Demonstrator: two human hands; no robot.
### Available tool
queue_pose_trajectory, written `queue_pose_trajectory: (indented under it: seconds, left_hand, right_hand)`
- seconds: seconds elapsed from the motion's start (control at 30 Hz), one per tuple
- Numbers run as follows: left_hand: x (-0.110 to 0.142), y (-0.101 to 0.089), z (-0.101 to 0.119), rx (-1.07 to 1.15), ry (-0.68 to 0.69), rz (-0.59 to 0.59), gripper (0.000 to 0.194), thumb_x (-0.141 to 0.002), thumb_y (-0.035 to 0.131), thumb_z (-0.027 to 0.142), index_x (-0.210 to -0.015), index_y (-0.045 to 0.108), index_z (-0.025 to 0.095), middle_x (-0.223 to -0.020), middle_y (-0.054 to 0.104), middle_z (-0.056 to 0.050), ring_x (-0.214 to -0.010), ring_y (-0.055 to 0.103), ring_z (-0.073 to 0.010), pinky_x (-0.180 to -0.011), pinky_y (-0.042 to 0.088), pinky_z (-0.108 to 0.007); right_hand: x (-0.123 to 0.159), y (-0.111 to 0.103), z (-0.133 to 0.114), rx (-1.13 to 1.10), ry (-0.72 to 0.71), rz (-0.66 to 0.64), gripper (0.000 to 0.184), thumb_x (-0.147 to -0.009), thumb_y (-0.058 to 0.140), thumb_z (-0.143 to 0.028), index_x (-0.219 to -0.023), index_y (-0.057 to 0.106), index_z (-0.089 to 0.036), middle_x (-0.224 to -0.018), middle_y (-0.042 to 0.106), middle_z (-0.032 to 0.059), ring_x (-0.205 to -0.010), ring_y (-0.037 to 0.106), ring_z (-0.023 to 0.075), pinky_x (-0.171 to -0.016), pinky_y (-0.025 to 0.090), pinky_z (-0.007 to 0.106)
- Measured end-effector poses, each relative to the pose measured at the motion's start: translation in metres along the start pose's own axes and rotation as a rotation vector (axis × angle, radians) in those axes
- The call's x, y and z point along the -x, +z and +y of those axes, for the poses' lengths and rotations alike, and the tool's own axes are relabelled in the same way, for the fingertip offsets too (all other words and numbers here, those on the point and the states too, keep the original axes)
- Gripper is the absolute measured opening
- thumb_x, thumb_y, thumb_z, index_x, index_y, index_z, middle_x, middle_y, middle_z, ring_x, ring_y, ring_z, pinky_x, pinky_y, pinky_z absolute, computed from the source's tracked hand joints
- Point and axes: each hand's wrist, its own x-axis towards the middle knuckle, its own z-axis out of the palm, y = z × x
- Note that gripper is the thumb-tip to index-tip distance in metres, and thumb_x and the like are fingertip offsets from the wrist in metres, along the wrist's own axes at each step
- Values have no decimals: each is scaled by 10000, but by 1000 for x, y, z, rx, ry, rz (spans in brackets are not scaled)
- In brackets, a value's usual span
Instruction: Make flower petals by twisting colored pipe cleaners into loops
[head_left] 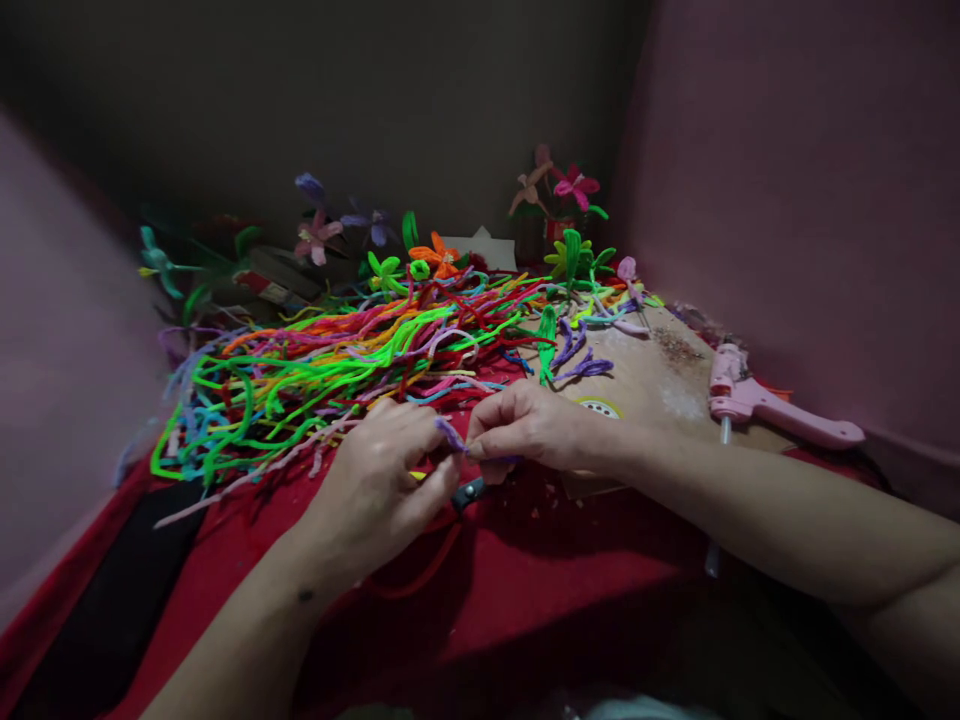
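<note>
Between my two hands is a purple pipe cleaner [451,434], bent into a narrow loop. My left hand [386,465] has its fingers closed around the looped part. With thumb and forefinger, my right hand [517,425] pinches the end of it close beside the left fingertips. Just beyond the right hand lie purple pipe cleaner petals [589,368] and a green pipe cleaner leaf [547,345]. A big heap of many-coloured pipe cleaners [360,350] spreads behind my left hand. Below the fingers, a dark object with a snap [469,494] is partly covered.
A pink glue gun [780,408] with a clear glue stick rests on a brown board [645,375] at the right. Finished pipe cleaner flowers [574,187] stand along the back wall. A black strip [112,590] lies on the red cloth [555,580] at left.
</note>
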Motion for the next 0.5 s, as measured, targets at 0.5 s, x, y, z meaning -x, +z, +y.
queue_pose_trajectory:
  seconds: [0.5]
  left_hand:
    - [-7,6,-7,1125,-625,76,182,-667,697,270,-604,585,142,-519,493,31,-450,397,-56,-441,296,-201]
  right_hand:
    - [10,8,-1,557,-575,422,130,-824,491,-152,-726,576,-147,-641,591,29,-587,516,111,-585,404,234]
